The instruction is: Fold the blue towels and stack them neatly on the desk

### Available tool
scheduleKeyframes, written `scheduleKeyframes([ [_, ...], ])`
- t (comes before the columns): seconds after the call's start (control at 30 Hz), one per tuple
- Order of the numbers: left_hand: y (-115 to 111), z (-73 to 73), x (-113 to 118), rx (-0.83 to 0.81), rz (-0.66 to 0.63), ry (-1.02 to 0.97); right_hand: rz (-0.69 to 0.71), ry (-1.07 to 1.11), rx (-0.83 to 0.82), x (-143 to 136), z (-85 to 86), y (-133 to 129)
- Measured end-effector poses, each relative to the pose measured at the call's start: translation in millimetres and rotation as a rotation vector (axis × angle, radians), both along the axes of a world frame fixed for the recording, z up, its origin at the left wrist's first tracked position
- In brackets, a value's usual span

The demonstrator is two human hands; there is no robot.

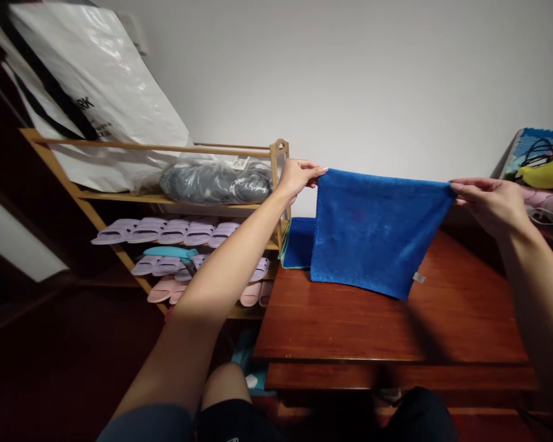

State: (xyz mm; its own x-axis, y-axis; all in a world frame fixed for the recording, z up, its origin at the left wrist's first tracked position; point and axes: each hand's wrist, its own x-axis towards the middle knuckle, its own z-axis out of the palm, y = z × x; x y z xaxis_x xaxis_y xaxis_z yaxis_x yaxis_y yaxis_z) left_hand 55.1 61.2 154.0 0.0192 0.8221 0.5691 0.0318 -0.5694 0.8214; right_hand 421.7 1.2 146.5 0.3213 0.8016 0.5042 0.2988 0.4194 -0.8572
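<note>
while the left hand (300,177) pinches one top corner of the blue cloth (373,227), the right hand (483,199) pinches the other, and from my remote seat i see it spread between them over the counter (350,328); i cannot tell whether its lower edge touches down. if either pinch loosens, i judge that corner would flop and fold over; a swing leftward could disturb the green-edged cloth (298,242) partly behind it. i read only a large "rk" on the white bag (115,86); its smaller print and the blue cloth's pale tag (419,278) are illegible to me.
</note>
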Motion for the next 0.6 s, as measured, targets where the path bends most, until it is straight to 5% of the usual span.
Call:
scheduleKeyframes([
  [0.3,-15,13.4,-7,0.210,0.141,0.135,-0.190,-0.283,0.017,-4,13.1,-16],
  [0.6,-61,30.9,-27,0.379,0.182,0.139,-0.257,-0.447,0.196,4,19.1,-46],
])
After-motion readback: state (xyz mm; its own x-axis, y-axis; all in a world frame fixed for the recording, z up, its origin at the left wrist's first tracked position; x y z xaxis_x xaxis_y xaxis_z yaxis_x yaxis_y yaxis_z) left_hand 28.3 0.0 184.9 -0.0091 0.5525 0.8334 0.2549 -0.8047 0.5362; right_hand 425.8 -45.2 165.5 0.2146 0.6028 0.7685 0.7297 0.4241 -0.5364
